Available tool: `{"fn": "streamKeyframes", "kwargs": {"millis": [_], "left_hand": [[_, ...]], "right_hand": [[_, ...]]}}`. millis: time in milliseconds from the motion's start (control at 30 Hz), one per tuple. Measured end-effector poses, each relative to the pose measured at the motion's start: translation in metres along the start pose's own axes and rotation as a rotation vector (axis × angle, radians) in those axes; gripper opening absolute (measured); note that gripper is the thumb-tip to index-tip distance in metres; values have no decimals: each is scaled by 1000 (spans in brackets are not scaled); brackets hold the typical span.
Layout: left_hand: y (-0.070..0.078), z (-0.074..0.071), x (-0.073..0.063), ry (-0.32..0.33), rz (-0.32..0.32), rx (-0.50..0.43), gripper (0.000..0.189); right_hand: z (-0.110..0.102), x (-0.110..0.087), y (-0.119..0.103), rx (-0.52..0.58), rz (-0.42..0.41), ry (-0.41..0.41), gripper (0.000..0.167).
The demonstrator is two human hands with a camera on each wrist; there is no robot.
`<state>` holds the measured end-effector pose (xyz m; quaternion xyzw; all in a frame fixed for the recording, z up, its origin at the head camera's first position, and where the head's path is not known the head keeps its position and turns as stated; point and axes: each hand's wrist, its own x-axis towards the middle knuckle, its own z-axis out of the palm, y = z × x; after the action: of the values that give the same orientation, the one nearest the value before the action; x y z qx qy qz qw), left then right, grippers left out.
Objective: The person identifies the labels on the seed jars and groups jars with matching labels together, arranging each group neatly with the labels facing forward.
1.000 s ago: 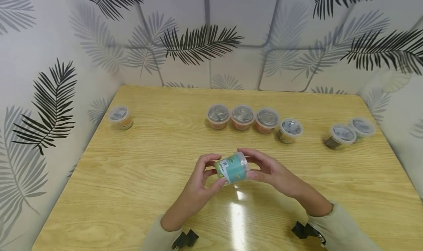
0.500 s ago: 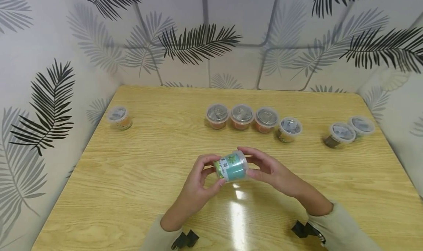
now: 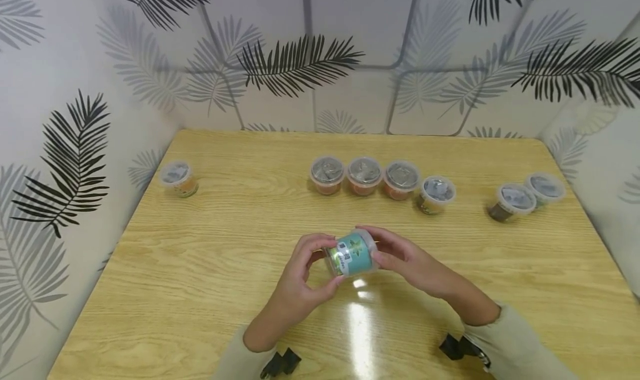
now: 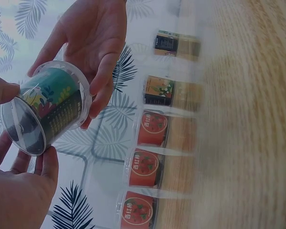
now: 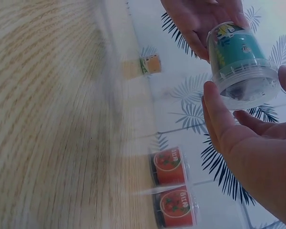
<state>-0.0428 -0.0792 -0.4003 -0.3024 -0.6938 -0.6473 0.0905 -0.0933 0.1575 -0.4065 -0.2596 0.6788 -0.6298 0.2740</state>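
A clear plastic cup with a teal printed label (image 3: 354, 254) is held tilted on its side above the table between both hands. My left hand (image 3: 296, 291) grips its base end, thumb below and fingers above. At the wider lid end, my right hand (image 3: 417, 264) holds the rim between thumb and fingers. In the left wrist view, dark material shows through the bottom of the teal cup (image 4: 25, 126). Its translucent lid (image 5: 250, 88) faces the right palm in the right wrist view.
Three red-labelled cups (image 3: 364, 175) stand in a row at the back, with a yellowish cup (image 3: 437, 195) beside them. Two more cups (image 3: 512, 202) stand at the right. An orange-labelled cup (image 3: 179, 179) sits far left on the wooden table (image 3: 200, 291).
The teal cup has turned about its own axis between the fingers, bringing the label's picture and lettering round. Both hands stay in nearly the same place.
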Motion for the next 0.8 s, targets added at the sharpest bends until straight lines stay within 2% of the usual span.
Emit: {"fn": "streamKeyframes", "kwargs": {"millis": [100, 200, 500, 633, 733, 800], "left_hand": [[0, 0, 0, -14, -18, 1, 55], [0, 0, -1, -34, -67, -5, 58], [1, -1, -2, -70, -301, -67, 57], [0, -1, -2, -86, -342, -105, 54], [-1, 0, -2, -92, -344, -121, 52], [-8, 1, -4, -85, -343, -129, 52]], "right_hand": [[0, 0, 0, 6, 1, 12, 46], [-1, 0, 1, 10, -8, 20, 47], [2, -1, 1, 30, -68, 5, 54], [1, -2, 0, 42, -118, 0, 56], [2, -3, -1, 51, -142, -7, 57], [2, -4, -2, 55, -147, -9, 58]]}}
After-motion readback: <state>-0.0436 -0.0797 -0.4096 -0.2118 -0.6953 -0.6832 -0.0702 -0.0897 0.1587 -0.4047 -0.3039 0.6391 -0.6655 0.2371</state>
